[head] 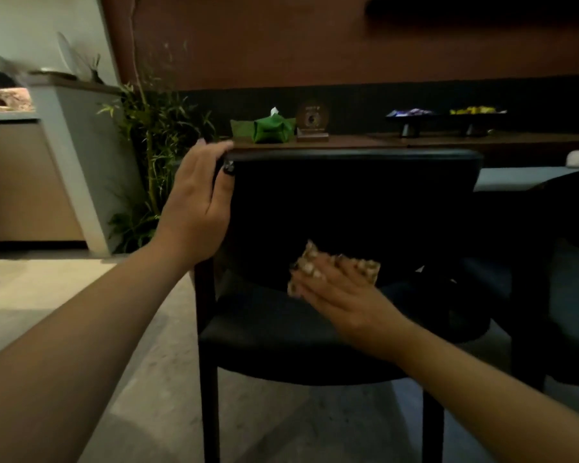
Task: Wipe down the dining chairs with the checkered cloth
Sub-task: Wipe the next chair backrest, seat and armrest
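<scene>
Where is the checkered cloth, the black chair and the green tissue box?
brown checkered cloth [370,269], head view, on its right corner past the fingers.
black padded dining chair [355,202], head view, on the middle of the backrest.
green fabric tissue box [270,129], head view, on its front face.

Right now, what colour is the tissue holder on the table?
Green; the tissue holder shows best in the head view, beyond the chair.
</scene>
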The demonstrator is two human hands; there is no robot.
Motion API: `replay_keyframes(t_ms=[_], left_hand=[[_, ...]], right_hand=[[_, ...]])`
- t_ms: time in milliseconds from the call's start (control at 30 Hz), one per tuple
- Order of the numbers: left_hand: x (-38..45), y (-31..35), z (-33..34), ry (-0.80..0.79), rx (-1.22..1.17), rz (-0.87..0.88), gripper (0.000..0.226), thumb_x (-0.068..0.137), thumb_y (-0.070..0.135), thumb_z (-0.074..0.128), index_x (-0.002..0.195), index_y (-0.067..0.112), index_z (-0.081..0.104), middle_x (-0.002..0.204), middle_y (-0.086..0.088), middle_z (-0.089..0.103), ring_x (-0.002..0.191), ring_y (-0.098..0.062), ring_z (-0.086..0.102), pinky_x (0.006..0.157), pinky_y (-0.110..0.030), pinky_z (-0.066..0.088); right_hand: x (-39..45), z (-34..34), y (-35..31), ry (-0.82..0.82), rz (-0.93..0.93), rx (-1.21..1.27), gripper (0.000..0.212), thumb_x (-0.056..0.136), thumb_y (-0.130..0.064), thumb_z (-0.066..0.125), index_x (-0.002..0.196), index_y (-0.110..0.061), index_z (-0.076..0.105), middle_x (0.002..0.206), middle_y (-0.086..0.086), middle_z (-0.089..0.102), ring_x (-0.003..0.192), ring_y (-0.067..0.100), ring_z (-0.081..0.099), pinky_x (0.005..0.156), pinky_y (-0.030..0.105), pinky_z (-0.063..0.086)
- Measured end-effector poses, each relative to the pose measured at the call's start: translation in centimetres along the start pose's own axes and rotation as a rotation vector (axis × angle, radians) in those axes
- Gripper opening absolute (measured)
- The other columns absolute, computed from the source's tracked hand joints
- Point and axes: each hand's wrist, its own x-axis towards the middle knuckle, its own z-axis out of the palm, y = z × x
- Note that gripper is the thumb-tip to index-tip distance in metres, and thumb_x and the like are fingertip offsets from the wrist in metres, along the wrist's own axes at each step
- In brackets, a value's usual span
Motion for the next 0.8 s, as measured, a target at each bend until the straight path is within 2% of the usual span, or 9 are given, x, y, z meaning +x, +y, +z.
replay_keyframes(t_ms=[100, 233, 333, 400, 500, 567, 633, 733, 800], left_hand=[[-0.3, -1.1, -0.6, -0.115, -0.029, -0.032, 0.057, 0.103, 0.043, 0.031, 0.155, 0.022, 0.02, 0.157, 0.013, 0.019, 0.148, -0.007, 0.002, 0.108, -0.004, 0.004], [-4.5, -1.8, -0.5, -0.075, -0.069, -0.069, 0.061, 0.103, 0.04, 0.036, 0.156, 0.027, 0.009, 0.159, 0.018, 0.004, 0.148, 0.001, -0.001, 0.108, 0.0, 0.005], [-12.3, -3.2, 0.9, -0.011, -0.131, -0.262, 0.058, 0.102, 0.033, 0.041, 0.151, 0.04, 0.011, 0.158, 0.025, 0.007, 0.146, 0.006, 0.005, 0.11, -0.002, 0.01], [-17.7, -4.0, 2.0, 0.036, -0.174, -0.491, 0.054, 0.102, 0.039, 0.04, 0.146, 0.051, 0.011, 0.152, 0.035, 0.01, 0.143, 0.011, 0.011, 0.114, -0.009, 0.015], [-23.8, -4.9, 3.9, 0.094, -0.276, -0.859, 0.05, 0.103, 0.036, 0.04, 0.149, 0.046, 0.021, 0.153, 0.028, 0.022, 0.142, 0.002, 0.023, 0.114, -0.024, 0.022], [-25.7, -5.8, 5.2, 0.134, -0.317, -1.005, 0.047, 0.104, 0.032, 0.039, 0.149, 0.04, 0.029, 0.154, 0.019, 0.03, 0.142, -0.005, 0.029, 0.112, -0.026, 0.025], [-26.1, -7.0, 6.4, 0.185, -0.394, -1.133, 0.044, 0.104, 0.029, 0.039, 0.148, 0.033, 0.036, 0.153, 0.01, 0.037, 0.14, -0.01, 0.035, 0.114, -0.033, 0.028], [-25.6, -7.8, 8.6, 0.318, -0.626, -1.349, 0.041, 0.102, 0.026, 0.04, 0.143, 0.028, 0.045, 0.147, 0.002, 0.046, 0.132, -0.015, 0.043, 0.112, -0.046, 0.037], [-25.4, -7.2, 10.1, 0.347, -0.801, -1.444, 0.041, 0.102, 0.027, 0.041, 0.143, 0.026, 0.045, 0.146, 0.001, 0.047, 0.131, -0.017, 0.046, 0.107, -0.043, 0.04]], right_hand=[[-2.1, 4.4, -4.1, -0.177, -0.005, 0.129, 0.049, 0.094, 0.0, 0.033, 0.14, -0.009, 0.046, 0.149, 0.011, 0.038, 0.142, 0.033, 0.026, 0.117, 0.046, 0.02], [-3.9, 8.5, -6.4, -0.425, 0.591, 0.233, 0.065, 0.08, 0.008, 0.05, 0.141, -0.013, 0.043, 0.153, 0.013, 0.028, 0.143, 0.035, 0.023, 0.115, 0.049, 0.013], [-4.9, 11.2, -7.8, -0.362, 0.816, 0.296, 0.056, 0.062, 0.017, 0.054, 0.117, 0.011, 0.06, 0.121, 0.031, 0.058, 0.111, 0.05, 0.057, 0.094, 0.063, 0.038], [-3.8, 12.6, -9.5, -0.288, 0.8, 0.32, 0.051, 0.058, 0.015, 0.052, 0.106, 0.012, 0.066, 0.109, 0.028, 0.065, 0.101, 0.047, 0.063, 0.085, 0.063, 0.044], [0.0, 14.6, -12.1, -0.275, 0.714, 0.405, 0.045, 0.068, 0.012, 0.05, 0.111, 0.009, 0.065, 0.114, 0.026, 0.064, 0.111, 0.045, 0.059, 0.095, 0.059, 0.042], [2.9, 16.3, -12.9, -0.315, 0.689, 0.419, 0.046, 0.083, 0.007, 0.046, 0.127, 0.004, 0.055, 0.132, 0.022, 0.054, 0.13, 0.036, 0.045, 0.113, 0.045, 0.027], [5.6, 18.4, -13.3, -0.351, 0.605, 0.434, 0.047, 0.091, -0.001, 0.041, 0.137, -0.003, 0.046, 0.144, 0.014, 0.044, 0.139, 0.027, 0.031, 0.119, 0.034, 0.011], [9.0, 20.4, -13.5, -0.459, 0.424, 0.442, 0.047, 0.092, -0.003, 0.04, 0.139, -0.005, 0.043, 0.145, 0.012, 0.042, 0.139, 0.028, 0.028, 0.118, 0.034, 0.011], [9.7, 20.3, -13.6, -0.519, 0.325, 0.412, 0.05, 0.092, -0.004, 0.043, 0.142, -0.005, 0.038, 0.148, 0.011, 0.037, 0.141, 0.03, 0.023, 0.117, 0.036, 0.012]])
